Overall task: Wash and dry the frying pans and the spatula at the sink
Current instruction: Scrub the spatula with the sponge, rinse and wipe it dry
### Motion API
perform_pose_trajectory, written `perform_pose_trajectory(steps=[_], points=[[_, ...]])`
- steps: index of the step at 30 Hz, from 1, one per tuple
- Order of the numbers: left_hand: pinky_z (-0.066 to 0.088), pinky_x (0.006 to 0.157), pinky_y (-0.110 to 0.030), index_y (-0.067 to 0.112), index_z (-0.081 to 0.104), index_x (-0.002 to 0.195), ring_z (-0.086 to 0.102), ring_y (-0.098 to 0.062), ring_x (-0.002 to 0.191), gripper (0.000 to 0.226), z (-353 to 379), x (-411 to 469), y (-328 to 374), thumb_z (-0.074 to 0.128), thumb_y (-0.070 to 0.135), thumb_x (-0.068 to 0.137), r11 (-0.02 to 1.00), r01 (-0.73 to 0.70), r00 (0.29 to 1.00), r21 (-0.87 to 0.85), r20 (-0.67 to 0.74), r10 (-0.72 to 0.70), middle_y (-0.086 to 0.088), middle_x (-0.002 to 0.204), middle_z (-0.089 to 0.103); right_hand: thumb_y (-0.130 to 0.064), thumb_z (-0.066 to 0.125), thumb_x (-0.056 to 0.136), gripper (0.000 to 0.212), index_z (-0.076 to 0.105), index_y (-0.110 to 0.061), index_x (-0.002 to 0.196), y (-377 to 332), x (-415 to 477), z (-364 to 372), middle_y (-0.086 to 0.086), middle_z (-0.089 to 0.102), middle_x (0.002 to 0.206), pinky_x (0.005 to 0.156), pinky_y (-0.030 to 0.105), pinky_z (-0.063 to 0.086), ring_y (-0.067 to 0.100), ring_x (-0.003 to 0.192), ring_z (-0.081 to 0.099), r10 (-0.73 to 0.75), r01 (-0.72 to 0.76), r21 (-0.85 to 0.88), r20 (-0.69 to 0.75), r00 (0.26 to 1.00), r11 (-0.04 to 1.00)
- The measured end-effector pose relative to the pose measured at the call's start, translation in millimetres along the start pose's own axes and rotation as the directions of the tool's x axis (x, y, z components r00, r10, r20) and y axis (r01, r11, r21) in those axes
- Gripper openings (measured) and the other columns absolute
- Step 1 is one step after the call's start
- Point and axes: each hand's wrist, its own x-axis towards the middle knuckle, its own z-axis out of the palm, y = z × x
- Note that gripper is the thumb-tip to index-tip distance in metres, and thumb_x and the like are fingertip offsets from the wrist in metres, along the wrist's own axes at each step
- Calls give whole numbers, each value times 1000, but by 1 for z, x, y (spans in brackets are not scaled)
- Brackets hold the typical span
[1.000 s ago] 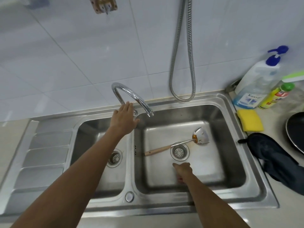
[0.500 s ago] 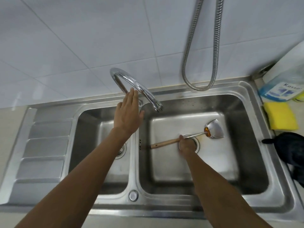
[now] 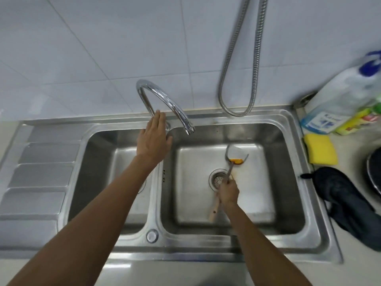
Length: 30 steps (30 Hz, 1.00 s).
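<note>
One sink [image 3: 185,252] with two basins, one tap [image 3: 165,100], one spatula [image 3: 235,157]. On the desk: one pan [image 3: 375,172], one sponge [image 3: 320,148], two bottles [image 3: 340,100]. Left hand [image 3: 154,139], fingers straight, touches the tap's base. Right hand [image 3: 227,191] grips the spatula's shaft in the right basin.

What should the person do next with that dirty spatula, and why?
Probably turn the water on with the left hand, which is at the base of the faucet. No water runs from its spout, and the right hand grips the spatula, whose blade has orange residue on it.
</note>
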Motion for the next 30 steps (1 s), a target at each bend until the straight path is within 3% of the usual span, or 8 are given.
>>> perform_pose_trajectory(steps=[2, 8, 12, 26, 30], points=[[33, 120, -49, 8, 16, 162, 22, -28, 155, 81, 0, -4, 0, 60, 32, 98, 1000, 12, 1000, -16, 2, -12, -10, 170, 16, -28, 43, 106, 26, 62, -11, 111, 4, -19, -12, 12, 64, 94, 38, 15, 39, 17, 59, 59, -73, 74, -33, 36, 997, 997], [31, 120, -47, 6, 20, 160, 29, -31, 153, 80, 0, -24, -2, 62, 31, 97, 999, 33, 999, -33, 2, -33, -14, 168, 24, -24, 50, 104, 20, 64, -9, 105, 9, -63, -35, 11, 66, 83, 56, 32, 60, 21, 66, 62, -181, 185, -14, 145, 973, 983], [34, 117, -49, 7, 17, 161, 29, -31, 152, 83, 4, -41, -2, 63, 32, 97, 997, 50, 999, -58, 19, -49, -11, 169, 21, -24, 51, 102, 19, 65, -11, 100, 13, -86, -42, 7, 65, 78, 52, 27, 57, 17, 66, 61, -238, 248, -37, 182, 954, 968], [28, 122, -50, 5, 6, 162, 20, -33, 156, 92, 15, -51, -1, 64, 35, 97, 976, 72, 996, -207, 64, -60, -13, 172, 4, -21, 52, 100, 22, 69, -8, 99, 21, -113, -54, 5, 65, 73, 51, 29, 57, 16, 59, 60, -275, 295, -89, 191, 942, 951], [27, 123, -47, 3, 2, 162, 15, -33, 157, 94, 19, -50, 0, 62, 35, 98, 977, 75, 995, -202, 75, -61, -15, 171, -2, -22, 52, 101, 23, 69, -7, 98, 20, -117, -56, 6, 66, 74, 57, 33, 59, 17, 60, 61, -256, 277, -97, 186, 948, 956]])
